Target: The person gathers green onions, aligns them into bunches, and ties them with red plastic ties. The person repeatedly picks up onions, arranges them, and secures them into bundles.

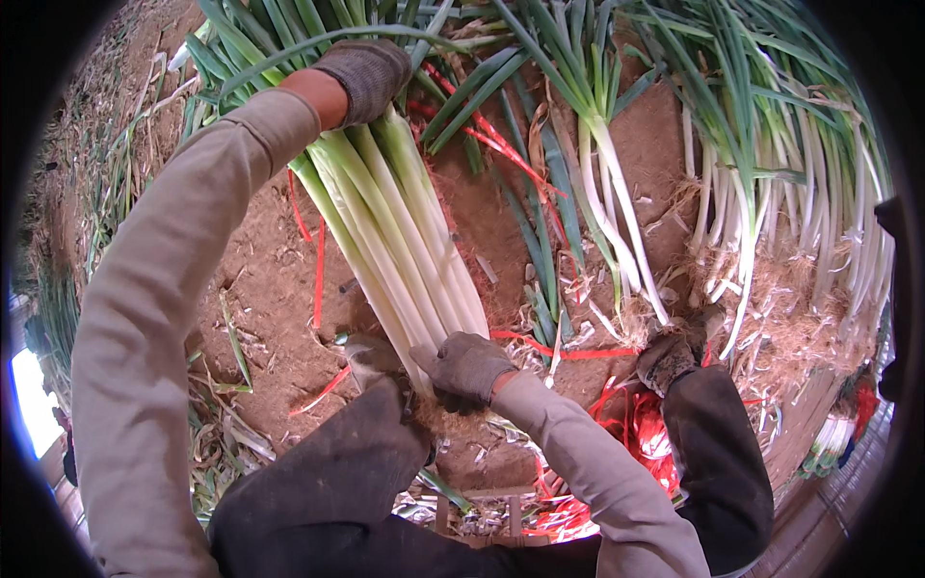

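A thick bunch of long green onions (405,238) slants between my knees, its white stalks pointing down toward me and its leaves away. My left hand (372,79), in a grey knit glove, is closed around the bunch where white turns to green; its fingers are mostly hidden under leaves. Lower down, my right hand (466,365), gloved too, grips the white stalks near the root end, with the fingertips partly out of sight. Red plastic ties (506,148) lie on the soil beside and beyond the bunch.
A few loose green onions (614,195) lie right of the bunch, their roots by my right shoe (668,357). Farther right spreads a large pile of green onions (802,180). Tangled red ties (654,441) lie between my legs and right foot. Leaf scraps (238,426) litter the ground at left.
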Demonstrator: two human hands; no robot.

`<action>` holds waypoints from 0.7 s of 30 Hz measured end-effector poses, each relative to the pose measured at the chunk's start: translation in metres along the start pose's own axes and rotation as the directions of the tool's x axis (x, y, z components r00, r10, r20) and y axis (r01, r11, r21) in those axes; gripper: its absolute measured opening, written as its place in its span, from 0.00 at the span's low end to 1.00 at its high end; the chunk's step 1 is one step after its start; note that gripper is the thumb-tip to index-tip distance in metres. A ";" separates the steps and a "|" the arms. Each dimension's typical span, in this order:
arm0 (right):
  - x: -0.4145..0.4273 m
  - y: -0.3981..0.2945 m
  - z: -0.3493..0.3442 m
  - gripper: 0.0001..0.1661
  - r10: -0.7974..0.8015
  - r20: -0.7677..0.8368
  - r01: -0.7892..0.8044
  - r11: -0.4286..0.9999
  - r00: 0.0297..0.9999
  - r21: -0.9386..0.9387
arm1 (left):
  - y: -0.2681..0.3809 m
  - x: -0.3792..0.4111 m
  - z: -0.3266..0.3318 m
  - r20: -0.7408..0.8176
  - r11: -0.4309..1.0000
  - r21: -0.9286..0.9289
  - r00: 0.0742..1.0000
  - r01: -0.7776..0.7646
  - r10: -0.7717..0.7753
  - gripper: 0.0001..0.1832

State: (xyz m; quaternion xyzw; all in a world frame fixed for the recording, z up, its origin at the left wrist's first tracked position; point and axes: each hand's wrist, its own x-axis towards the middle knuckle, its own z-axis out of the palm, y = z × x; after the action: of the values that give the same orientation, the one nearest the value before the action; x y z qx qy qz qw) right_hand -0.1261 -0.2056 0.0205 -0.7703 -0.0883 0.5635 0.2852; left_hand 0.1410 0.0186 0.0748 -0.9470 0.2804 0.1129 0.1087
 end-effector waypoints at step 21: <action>0.013 -0.007 0.003 0.53 0.187 -0.003 -0.187 0.982 0.982 0.005 | -0.002 0.002 0.050 -0.209 0.998 -0.028 0.976 0.049 -0.053 0.21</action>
State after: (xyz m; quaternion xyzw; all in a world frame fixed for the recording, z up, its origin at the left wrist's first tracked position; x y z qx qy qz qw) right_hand -0.1225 -0.1930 0.0127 -0.7754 -0.0138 0.5868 0.2327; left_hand 0.1365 0.0328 0.0274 -0.9617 0.2647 0.0126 0.0706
